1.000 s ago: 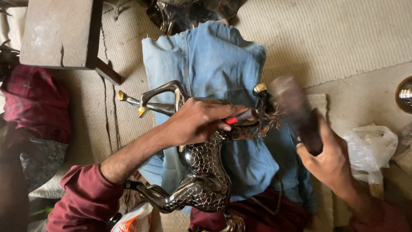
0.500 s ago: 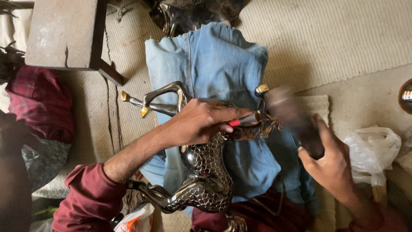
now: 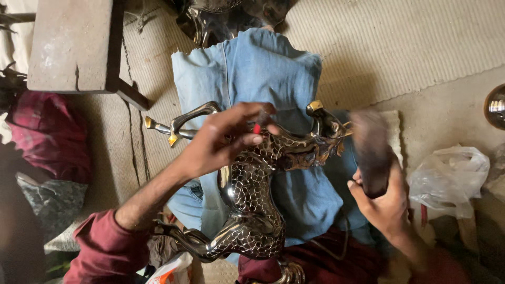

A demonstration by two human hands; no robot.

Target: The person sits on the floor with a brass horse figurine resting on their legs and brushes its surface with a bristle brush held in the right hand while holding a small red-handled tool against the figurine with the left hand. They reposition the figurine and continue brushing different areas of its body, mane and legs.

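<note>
Now the right hand (image 3: 386,202) has swung its mallet (image 3: 371,150) nearer the horse figure (image 3: 252,200).

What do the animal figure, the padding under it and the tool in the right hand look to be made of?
Animal figure: polished metal, seemingly brass, mirror-shiny with an engraved scale pattern and gold tips. Padding: blue denim cloth, matte, with stitched seams. Dark mallet in the right hand: blurred, possibly wood. The left hand pinches a small red-tipped tool.

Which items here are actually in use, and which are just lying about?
In use: metal horse figure, red-tipped tool in left hand, dark mallet in right hand, blue cloth.
Lying about: wooden stool, plastic bag, red cloth.
</note>
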